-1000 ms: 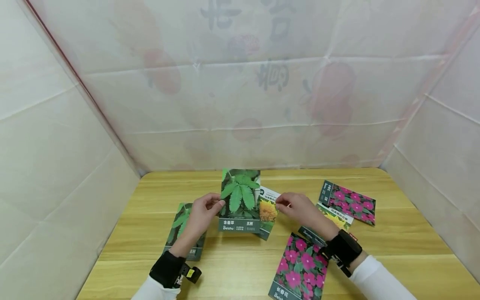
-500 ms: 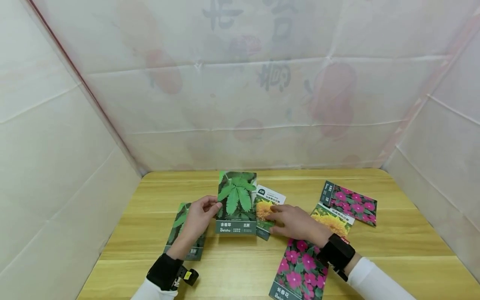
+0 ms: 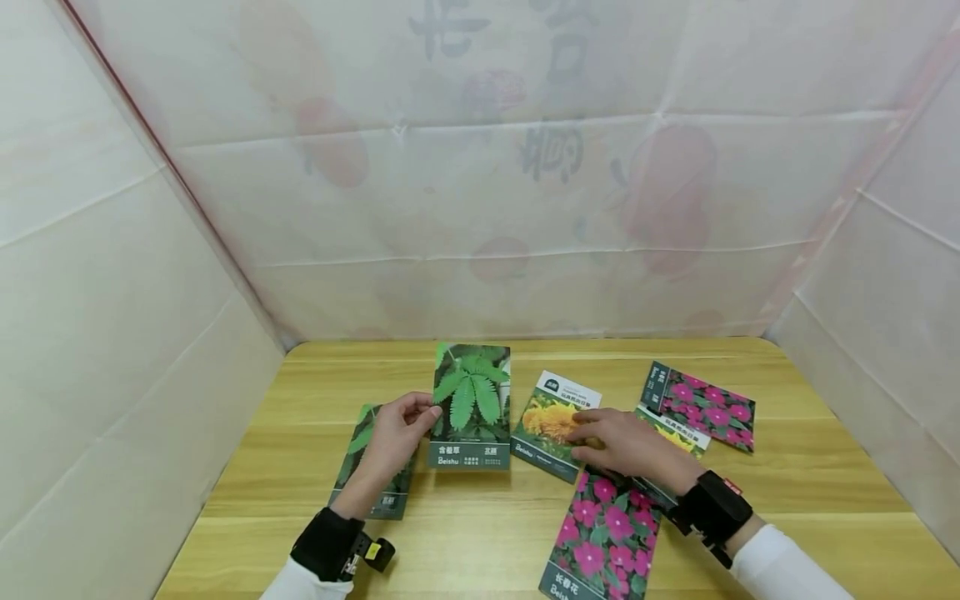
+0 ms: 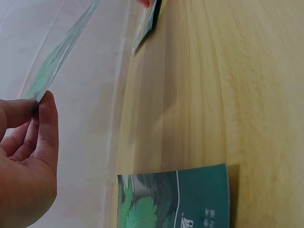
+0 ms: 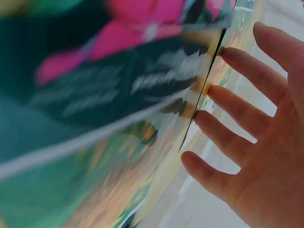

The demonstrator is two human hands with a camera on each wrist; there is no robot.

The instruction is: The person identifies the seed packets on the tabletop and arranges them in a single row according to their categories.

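My left hand (image 3: 399, 432) pinches the left edge of a green-leaf seed packet (image 3: 468, 404), raised with its picture side facing me. In the left wrist view that same packet (image 4: 59, 54) shows edge-on between thumb and fingers. My right hand (image 3: 630, 446) has its fingertips on a yellow-flower seed packet (image 3: 542, 423) lying on the table, just right of the raised one. Spread, nearly straight fingers (image 5: 237, 102) show in the right wrist view. Another green-leaf packet (image 3: 348, 475) lies partly hidden beneath my left forearm.
A pink-flower packet (image 3: 596, 542) lies near the front, below my right hand. Farther right, a second pink-flower packet (image 3: 705, 404) overlaps another yellow-flower packet (image 3: 686, 435). Pale cloth walls (image 3: 495, 208) enclose the wooden table (image 3: 457, 542) at the back and sides.
The yellow-flower packet has slid right with my right hand, out from behind the raised green-leaf packet. My left hand has shifted slightly left, still holding its packet.
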